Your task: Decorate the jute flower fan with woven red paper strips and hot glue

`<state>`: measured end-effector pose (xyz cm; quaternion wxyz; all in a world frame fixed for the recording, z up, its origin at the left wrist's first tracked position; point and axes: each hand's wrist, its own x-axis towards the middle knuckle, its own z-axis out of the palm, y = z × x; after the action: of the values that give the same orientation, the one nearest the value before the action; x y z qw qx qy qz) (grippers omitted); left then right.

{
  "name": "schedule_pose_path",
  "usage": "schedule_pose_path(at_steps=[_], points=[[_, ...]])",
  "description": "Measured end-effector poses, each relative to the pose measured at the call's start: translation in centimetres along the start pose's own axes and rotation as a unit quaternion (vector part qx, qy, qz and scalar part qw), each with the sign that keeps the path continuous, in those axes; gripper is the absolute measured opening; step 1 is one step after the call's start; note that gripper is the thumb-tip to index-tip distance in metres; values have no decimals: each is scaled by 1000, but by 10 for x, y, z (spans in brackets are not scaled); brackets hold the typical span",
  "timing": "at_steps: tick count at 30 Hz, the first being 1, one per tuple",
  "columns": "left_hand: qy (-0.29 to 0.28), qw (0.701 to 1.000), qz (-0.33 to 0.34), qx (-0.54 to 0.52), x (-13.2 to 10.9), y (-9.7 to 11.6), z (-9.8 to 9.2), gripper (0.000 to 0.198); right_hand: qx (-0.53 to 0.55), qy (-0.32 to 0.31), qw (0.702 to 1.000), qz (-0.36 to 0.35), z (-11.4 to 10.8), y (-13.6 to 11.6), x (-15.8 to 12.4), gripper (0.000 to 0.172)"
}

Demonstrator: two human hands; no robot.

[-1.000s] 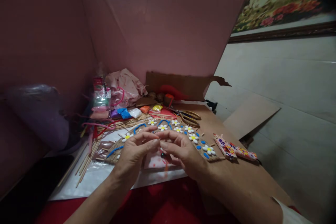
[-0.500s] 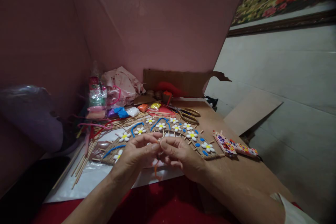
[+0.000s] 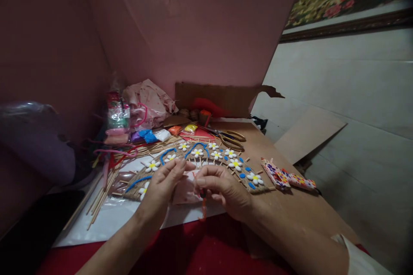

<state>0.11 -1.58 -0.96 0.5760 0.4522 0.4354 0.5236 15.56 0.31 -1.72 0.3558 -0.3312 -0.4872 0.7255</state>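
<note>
My right hand [image 3: 222, 187] is closed in a pinch on an orange string [image 3: 203, 211], whose frayed end hangs below the fingers. A small dark piece shows among those fingertips, too unclear to name. My left hand [image 3: 166, 182] stands a little apart, thumb and fingertips pressed together; what they hold, if anything, is hidden. Beyond both hands lies an arched twine weaving [image 3: 180, 153] on radiating sticks. It carries white daisies [image 3: 235, 164] with yellow centres, blue strips [image 3: 139, 183] and blue dots [image 3: 242, 175]. Pinkish cloth or paper [image 3: 185, 189] shows between the hands.
Scissors [image 3: 230, 139] lie behind the weaving. Packets of coloured clay [image 3: 163, 135] and loose sticks [image 3: 98, 200] are at the left. Two flower-patterned pieces [image 3: 287, 177] rest on the brown board [image 3: 290, 215] at right. A pink panel [image 3: 193, 25] stands at the back.
My hands have drawn apart from touching. The orange string has shifted right with my right hand, and more of the pinkish material shows between them.
</note>
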Motion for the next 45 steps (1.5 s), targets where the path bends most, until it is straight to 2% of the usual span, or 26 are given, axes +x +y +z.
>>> schedule_pose_path(at_steps=[2, 4, 6, 11, 17, 22, 24, 27, 29, 32, 35, 38, 40, 42, 45], points=[[19, 981, 119, 149, -1, 0, -2, 27, -6, -1, 1000, 4, 1, 0, 0, 13], [6, 934, 220, 280, -3, 1, -3, 30, -18, -12, 1000, -7, 2, 0, 0, 13], [-13, 901, 261, 347, -6, 0, -4, 31, -36, -24, 999, -34, 2, -1, 0, 11], [-39, 882, 273, 382, -7, -5, -6, 22, -61, -13, 997, -40, 0, -1, 2, 8], [-32, 855, 319, 409, -2, -8, -8, 18, -56, -10, 998, -13, -2, 1, 3, 13], [-18, 854, 336, 397, -3, -4, -8, 18, -9, -13, 1000, -19, -2, 4, 3, 14], [4, 858, 338, 386, -4, -2, -9, 17, 1, -15, 999, -36, -4, 3, 3, 13], [78, 864, 335, 368, -1, 0, -12, 9, 28, -27, 999, -35, -7, -6, 2, 11], [85, 857, 331, 385, 3, 0, -15, 6, 47, -32, 998, -37, -10, -17, -2, 10], [-29, 826, 318, 464, 9, -3, -18, 6, 55, -32, 995, -78, -13, -32, -11, 11], [-110, 778, 306, 538, 11, -9, -19, 25, 46, -27, 993, -103, -20, -40, -18, 12], [-122, 732, 290, 604, 11, -17, -21, 53, 35, -9, 994, -102, -30, -38, -20, 12], [-114, 703, 277, 645, 11, -21, -22, 64, 28, 1, 995, -98, -36, -33, -17, 11], [-114, 681, 265, 673, 11, -23, -23, 67, 13, 5, 995, -96, -40, -29, -13, 11], [-128, 670, 246, 688, 11, -23, -23, 65, -8, 1, 996, -93, -41, -22, -7, 11]])
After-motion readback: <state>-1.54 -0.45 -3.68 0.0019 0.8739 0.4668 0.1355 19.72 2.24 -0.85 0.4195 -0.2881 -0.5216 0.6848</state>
